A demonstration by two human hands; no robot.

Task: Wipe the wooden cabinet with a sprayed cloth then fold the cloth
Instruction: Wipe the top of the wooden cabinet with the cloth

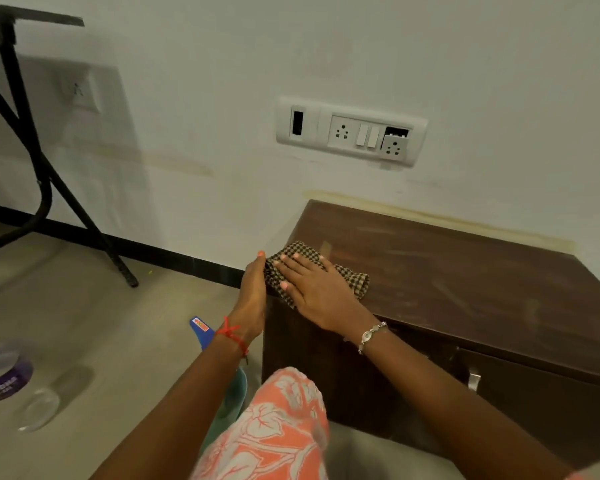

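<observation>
A low dark wooden cabinet [465, 282] stands against the white wall at the right. A brown checked cloth [355, 280] lies on the left end of its top. My right hand [316, 289] lies flat on the cloth, fingers spread, pressing it down. At the cabinet's left edge my left hand [253, 292] stands upright, its palm against the side and its fingertips touching the cloth's left border. Most of the cloth is hidden under my right hand.
A blue spray bottle [201, 330] and a teal container [234, 403] sit on the floor beside the cabinet, below my left arm. A plastic bottle [0, 372] lies at the far left. Black table legs [42, 161] stand at the back left. A socket panel [350, 131] is on the wall.
</observation>
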